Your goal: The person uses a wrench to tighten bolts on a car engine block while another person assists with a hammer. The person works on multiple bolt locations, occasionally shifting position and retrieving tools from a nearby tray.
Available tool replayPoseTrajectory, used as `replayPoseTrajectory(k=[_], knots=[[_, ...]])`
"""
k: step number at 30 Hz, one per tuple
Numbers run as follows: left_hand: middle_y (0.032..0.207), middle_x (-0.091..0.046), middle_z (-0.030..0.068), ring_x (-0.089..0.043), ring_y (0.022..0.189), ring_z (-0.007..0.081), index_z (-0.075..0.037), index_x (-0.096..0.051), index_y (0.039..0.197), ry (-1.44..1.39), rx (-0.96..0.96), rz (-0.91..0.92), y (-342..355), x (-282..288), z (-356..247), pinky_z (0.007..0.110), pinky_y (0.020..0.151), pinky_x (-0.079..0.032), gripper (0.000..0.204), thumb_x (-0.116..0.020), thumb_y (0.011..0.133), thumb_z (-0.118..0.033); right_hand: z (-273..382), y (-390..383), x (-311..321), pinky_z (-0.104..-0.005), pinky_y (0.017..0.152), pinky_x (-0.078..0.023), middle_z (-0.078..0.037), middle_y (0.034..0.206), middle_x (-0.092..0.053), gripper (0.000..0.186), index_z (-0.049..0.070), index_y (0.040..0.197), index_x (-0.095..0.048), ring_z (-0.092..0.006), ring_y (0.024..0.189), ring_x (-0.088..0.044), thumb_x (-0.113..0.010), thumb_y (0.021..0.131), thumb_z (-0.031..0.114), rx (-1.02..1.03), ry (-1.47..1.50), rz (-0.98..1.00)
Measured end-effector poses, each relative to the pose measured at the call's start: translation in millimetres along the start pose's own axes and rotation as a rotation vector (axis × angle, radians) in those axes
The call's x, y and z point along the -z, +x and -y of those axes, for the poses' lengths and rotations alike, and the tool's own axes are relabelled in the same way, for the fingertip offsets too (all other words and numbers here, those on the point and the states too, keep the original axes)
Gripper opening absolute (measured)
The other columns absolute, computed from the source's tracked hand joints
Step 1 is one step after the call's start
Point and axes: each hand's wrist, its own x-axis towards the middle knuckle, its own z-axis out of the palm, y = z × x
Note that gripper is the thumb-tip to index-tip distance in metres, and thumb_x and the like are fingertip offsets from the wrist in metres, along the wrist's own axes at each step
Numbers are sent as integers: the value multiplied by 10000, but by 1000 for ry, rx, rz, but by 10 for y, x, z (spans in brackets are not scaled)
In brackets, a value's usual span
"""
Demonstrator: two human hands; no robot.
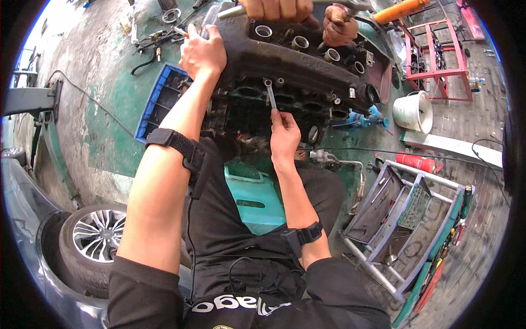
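A dark, greasy engine [235,52] lies in front of me, with several round metal-rimmed openings along its top. My right hand [286,137] pinches the lower end of a small wrench [272,97]. The wrench's ring end sits over a fastener on the engine's near side. My left hand [203,54] is closed at the engine's far left corner, round a greyish translucent object [210,20] whose kind is unclear. A thin white-and-orange stick [179,31] pokes out by its fingers. Another person's hands [339,27] work over the engine's far side, by a long metal bar [233,11].
A blue divided tray [143,118] lies left of the engine. To the right are a white bucket [413,112], a red metal frame [438,74], a red cylinder [417,162] and a tool cart [378,255]. A turquoise stool [255,205] is below me; a car wheel [71,247] stands lower left.
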Motion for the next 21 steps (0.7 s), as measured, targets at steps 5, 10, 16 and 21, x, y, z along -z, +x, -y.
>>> replayPoseTrajectory(k=[5,10,16,21], knots=[[1192,-634,223,-605,1107,383,-112,-500,1376,-30,7,-24,13,-38,32,469,960,-443,634,-430,897,-521,-54,43,12,-298,538,-373,-43,614,-550,319,-8,902,-658,-99,576,-427,-641,937,309,-32,-106,4],[1198,-629,226,-602,1108,383,-102,-497,1376,-32,-14,-35,21,-44,38,464,960,-445,632,-419,903,-515,187,238,249,-322,556,-419,-99,611,-597,338,15,933,-706,-150,552,-500,-681,889,349,24,-349,76],[1199,-630,222,-603,1106,383,-92,-502,1365,-25,-6,-32,26,-59,46,461,959,-447,627,-418,910,-515,814,434,440,-432,632,-502,-159,707,-667,302,150,899,-746,-362,700,-662,-667,846,437,269,-927,92],[1199,-632,217,-602,1115,377,-104,-502,1369,-26,-13,-39,18,-57,51,459,963,-446,622,-426,911,-518,1385,654,401,-438,629,-525,-124,717,-677,190,109,744,-704,-307,679,-676,-656,813,279,818,-1298,227]])
